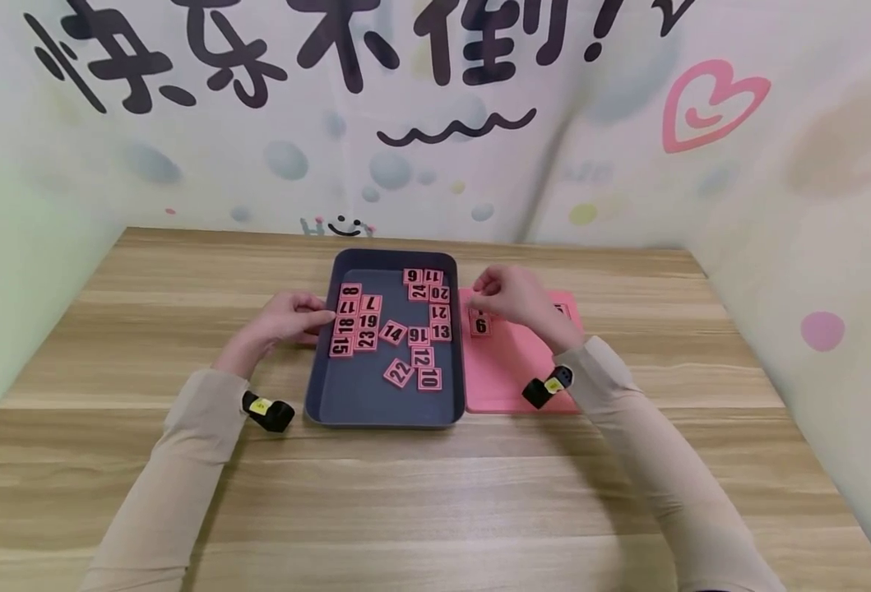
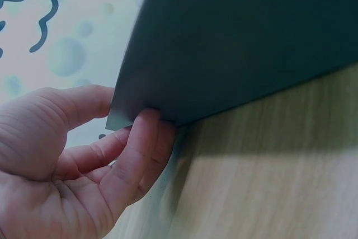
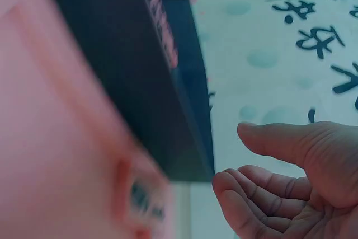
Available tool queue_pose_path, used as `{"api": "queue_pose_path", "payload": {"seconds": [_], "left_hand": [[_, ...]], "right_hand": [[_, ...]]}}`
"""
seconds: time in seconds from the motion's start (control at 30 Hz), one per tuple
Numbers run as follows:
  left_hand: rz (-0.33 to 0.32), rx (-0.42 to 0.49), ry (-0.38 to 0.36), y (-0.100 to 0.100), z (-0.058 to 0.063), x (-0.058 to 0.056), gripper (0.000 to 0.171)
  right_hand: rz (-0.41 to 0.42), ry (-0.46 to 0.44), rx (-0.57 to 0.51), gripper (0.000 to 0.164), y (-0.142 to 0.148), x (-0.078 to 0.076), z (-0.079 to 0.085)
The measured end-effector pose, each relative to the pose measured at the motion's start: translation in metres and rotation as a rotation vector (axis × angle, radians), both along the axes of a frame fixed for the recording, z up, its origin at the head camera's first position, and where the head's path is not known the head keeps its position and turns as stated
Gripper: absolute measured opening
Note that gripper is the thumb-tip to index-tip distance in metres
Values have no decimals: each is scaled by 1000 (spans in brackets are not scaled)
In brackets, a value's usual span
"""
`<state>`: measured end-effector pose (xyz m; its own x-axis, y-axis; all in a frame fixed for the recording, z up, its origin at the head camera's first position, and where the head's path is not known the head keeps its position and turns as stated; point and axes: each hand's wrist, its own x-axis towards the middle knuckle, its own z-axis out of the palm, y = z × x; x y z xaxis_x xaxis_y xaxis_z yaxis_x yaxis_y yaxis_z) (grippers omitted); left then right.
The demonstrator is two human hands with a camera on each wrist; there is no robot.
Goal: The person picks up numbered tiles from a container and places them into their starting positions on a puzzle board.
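Observation:
Pink number tiles (image 1: 368,321) lie scattered in a dark blue-grey tray (image 1: 376,403), several in rows along its left side and others on the right. My left hand (image 1: 290,316) holds the tray's left wall, thumb at the rim and fingers around the outside; the left wrist view shows this hand (image 2: 84,160) at the wall's corner. Over the upper left of a pink board (image 1: 505,378) is my right hand (image 1: 516,300), nothing held. In the right wrist view the right hand's fingers (image 3: 263,194) are loosely curled, thumb apart. Number tiles (image 1: 481,326) on the board are partly hidden by it.
The board lies against the tray's right side on a wooden table (image 1: 405,510). A printed white backdrop (image 1: 435,181) stands behind the table's far edge. Each wrist wears a small black camera (image 1: 268,413).

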<state>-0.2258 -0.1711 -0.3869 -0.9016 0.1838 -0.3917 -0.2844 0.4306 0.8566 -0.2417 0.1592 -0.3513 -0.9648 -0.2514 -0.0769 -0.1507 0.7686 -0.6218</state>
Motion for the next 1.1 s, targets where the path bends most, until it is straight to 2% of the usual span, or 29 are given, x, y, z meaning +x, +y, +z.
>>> {"api": "queue_pose_path", "payload": {"seconds": [0.1,0.2,0.4,0.53,0.83,1.1], "left_hand": [[2,3,-3,-1,0,1,39],[5,6,-9,-1,-1,1,39],[8,10,-5,-2,-2,2,39],[3,11,2,-3,-2,2,39],[-10,20,8,-4,-2,2,38],[-8,29,9,-3,-2,1,38]], "right_hand": [[27,-11,-12,25,-18,-5,7],[63,-14,-70,24,-36,-11,10],[138,-60,-171,24,-70,-21,4],[169,-91,-166,25,-90,-27,-3],[178,-141,-137,25,-113,-37,-20],[148,-199,-150,23,-121,-42,-30]]}}
